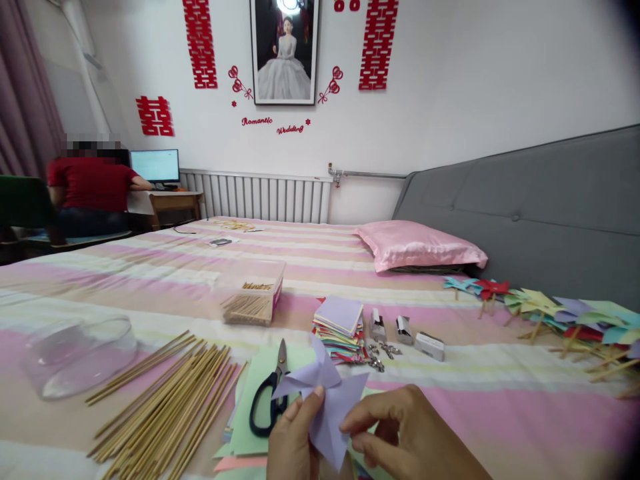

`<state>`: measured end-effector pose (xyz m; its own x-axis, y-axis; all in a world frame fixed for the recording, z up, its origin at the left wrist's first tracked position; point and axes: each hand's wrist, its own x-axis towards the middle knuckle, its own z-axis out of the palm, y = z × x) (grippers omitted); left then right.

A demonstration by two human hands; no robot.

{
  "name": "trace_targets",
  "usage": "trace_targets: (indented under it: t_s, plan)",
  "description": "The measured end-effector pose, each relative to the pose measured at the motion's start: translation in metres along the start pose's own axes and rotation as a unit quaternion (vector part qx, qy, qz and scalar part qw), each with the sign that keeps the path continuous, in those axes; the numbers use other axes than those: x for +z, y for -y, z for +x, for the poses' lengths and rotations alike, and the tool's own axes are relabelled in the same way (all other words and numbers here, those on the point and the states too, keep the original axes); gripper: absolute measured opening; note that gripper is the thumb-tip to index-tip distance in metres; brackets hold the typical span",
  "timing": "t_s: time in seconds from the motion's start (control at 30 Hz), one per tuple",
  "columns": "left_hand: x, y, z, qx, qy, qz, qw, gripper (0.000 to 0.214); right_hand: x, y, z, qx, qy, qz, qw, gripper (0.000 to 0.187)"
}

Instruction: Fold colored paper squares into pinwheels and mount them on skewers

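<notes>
My left hand (pixel 295 437) pinches a purple paper pinwheel (pixel 330 400), its thumb pressed near the folded centre. On the pinwheel's right side, my right hand (pixel 400 430) has its thumb and forefinger closed at the edge of a lower blade. Black-handled scissors (pixel 265 403) lie just left of the pinwheel, on a stack of light green paper sheets (pixel 255 373). Beyond the hands stands a pile of coloured paper squares (pixel 340 317), a purple one on top. Small metal clips or pins (pixel 377 360) are scattered beside it; their exact kind is unclear.
Bamboo sticks (pixel 170 407) and a clear plastic container (pixel 83 353) lie at left. A clear box of short sticks (pixel 253 300), small boxes (pixel 429 346), finished pinwheels (pixel 575 320) and a pink pillow (pixel 420 245) are on the striped bed. A person in red (pixel 95 187) sits at a desk.
</notes>
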<state>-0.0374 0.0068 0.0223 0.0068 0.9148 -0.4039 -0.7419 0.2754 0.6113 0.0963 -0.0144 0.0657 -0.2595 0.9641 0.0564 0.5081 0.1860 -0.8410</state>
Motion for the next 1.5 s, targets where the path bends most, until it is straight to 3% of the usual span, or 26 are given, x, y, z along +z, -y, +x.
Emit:
trace_targets:
  t_s: [0.27,0.47,0.93,1.07,1.23,1.5]
  plan:
    - [0.003,0.001,0.001,-0.001,-0.003,-0.022,1.0,0.006,0.003,-0.001,0.005,-0.018,0.013,0.048,0.999,0.038]
    - [0.004,0.0,-0.001,0.006,0.016,-0.027,0.999,0.019,0.017,-0.006,0.013,-0.005,-0.048,0.113,0.992,0.012]
    - [-0.001,0.002,0.002,0.04,0.005,0.04,0.998,0.026,0.025,-0.016,0.021,-0.004,-0.173,0.059,0.983,0.019]
    - [-0.004,0.007,0.005,0.07,0.01,0.064,0.995,0.027,0.024,-0.018,0.022,-0.002,-0.176,0.071,0.982,0.02]
    - [0.001,0.009,0.001,0.127,-0.029,0.093,0.987,0.026,0.024,-0.022,0.023,0.005,-0.16,0.105,0.982,0.02]
    - [0.007,0.005,-0.007,0.174,-0.024,0.17,0.97,0.028,0.021,-0.018,0.023,0.011,-0.154,0.113,0.982,0.025]
